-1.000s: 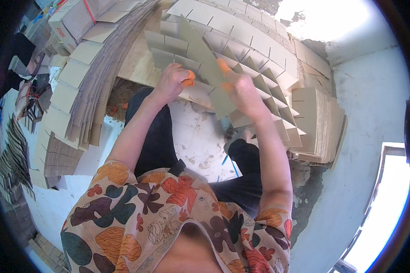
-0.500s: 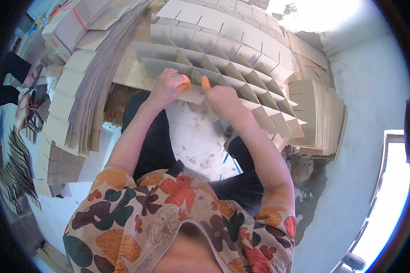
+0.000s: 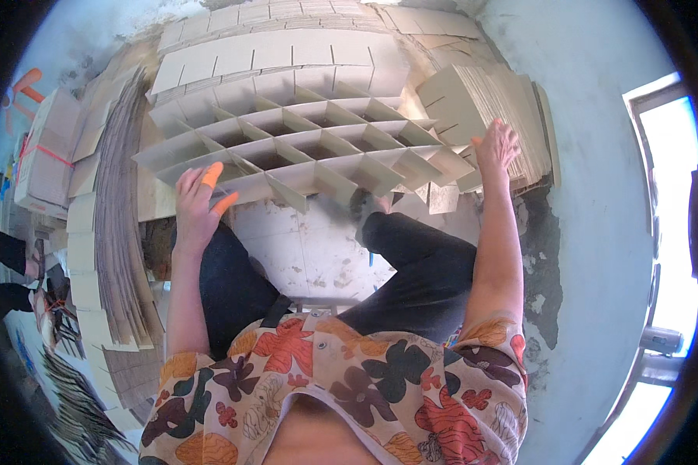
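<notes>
A cardboard divider grid [image 3: 316,146] of interlocked slotted strips stands in front of me, its cells open upward and several cross strips jutting out toward me. My left hand [image 3: 200,203] is at the grid's left front edge, thumb and fingers apart, with orange covers on the thumb and one finger. Whether it touches the cardboard I cannot tell. Off the grid's right end, my right hand [image 3: 496,149] is raised with spread fingers and nothing in it; orange shows at its thumb. Behind it lies a stack of cardboard sheets [image 3: 473,97].
Slotted cardboard strips [image 3: 279,50] lie in rows behind the grid. A long stack of strips [image 3: 120,209] runs down my left side, beside a carton tied with red cord [image 3: 48,159]. To the right are a wall [image 3: 589,155] and a bright window [image 3: 671,163]. Another person's legs [image 3: 8,256] show far left.
Both hands have come off the grid's near strip and moved apart, left hand to the left end, right hand past the right end. The view has shifted, so the grid appears more level.
</notes>
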{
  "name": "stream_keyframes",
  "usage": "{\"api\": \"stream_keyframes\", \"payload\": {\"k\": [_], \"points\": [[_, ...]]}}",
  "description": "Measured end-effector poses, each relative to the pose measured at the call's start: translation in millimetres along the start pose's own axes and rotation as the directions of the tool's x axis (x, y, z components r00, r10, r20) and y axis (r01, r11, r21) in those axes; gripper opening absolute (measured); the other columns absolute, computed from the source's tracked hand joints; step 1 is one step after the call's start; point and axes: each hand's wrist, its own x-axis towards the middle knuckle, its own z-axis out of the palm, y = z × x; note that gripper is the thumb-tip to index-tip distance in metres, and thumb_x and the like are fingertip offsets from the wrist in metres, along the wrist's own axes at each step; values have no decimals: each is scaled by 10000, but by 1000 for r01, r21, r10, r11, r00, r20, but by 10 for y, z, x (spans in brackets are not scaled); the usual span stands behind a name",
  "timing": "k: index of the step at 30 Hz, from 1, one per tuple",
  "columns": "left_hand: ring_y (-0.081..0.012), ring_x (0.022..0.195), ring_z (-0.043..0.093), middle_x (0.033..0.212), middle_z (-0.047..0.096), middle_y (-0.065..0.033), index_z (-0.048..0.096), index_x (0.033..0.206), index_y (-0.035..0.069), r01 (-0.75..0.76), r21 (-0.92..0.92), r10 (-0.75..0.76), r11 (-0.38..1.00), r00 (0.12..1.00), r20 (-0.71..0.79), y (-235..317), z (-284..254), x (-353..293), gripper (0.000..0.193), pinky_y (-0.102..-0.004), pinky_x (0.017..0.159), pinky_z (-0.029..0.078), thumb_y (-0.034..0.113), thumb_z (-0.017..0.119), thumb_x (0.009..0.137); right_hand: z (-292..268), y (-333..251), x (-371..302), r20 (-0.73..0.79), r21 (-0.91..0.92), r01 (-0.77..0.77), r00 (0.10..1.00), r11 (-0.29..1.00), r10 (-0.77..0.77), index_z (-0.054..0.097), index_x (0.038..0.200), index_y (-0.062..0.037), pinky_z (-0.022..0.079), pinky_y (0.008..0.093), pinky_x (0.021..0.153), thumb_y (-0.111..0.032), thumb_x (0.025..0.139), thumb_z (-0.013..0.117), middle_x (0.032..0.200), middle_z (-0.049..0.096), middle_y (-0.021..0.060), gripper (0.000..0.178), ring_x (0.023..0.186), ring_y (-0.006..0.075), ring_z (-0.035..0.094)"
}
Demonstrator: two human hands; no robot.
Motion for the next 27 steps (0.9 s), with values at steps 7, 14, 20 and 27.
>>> {"api": "stream_keyframes", "payload": {"k": [7, 14, 20, 27], "points": [[-290, 1036, 543, 1046, 620, -118, 586, 1161, 21, 13, 49, -12, 999, 1000, -10, -105, 20, -47, 582, -439, 990, 373, 148, 807, 637, 332, 448, -72, 144, 18, -33, 989, 999, 30, 521, 1135, -60, 454, 469, 863, -249, 674, 791, 1190, 545, 148, 567, 1142, 330, 502], [-281, 1006, 557, 1023, 629, -120, 602, 1133, 29, 44, 63, -43, 997, 999, -26, -140, 1, -71, 552, -410, 920, 391, 168, 808, 640, 325, 565, -27, 22, 231, -94, 996, 968, 92, 579, 1010, -74, 495, 438, 761, -290, 706, 758, 918, 656, 172, 414, 912, 357, 621], [-278, 1009, 566, 1029, 636, -114, 609, 1118, 34, 42, 77, -37, 996, 997, -67, -137, -35, -76, 538, -385, 881, 393, 199, 810, 647, 207, 542, -29, 57, 260, -170, 985, 951, 161, 655, 945, -98, 472, 470, 767, -414, 789, 653, 979, 660, 153, 352, 929, 375, 612], [-274, 1031, 568, 1041, 643, -105, 617, 1113, 38, 94, 80, -85, 992, 990, -110, -249, -136, -194, 524, -387, 885, 401, 205, 808, 654, -445, 299, 27, -360, 594, -82, 862, 800, 356, 682, 1001, -119, 493, 399, 710, -339, 869, 616, 840, 684, 150, 265, 806, 310, 654]]}}
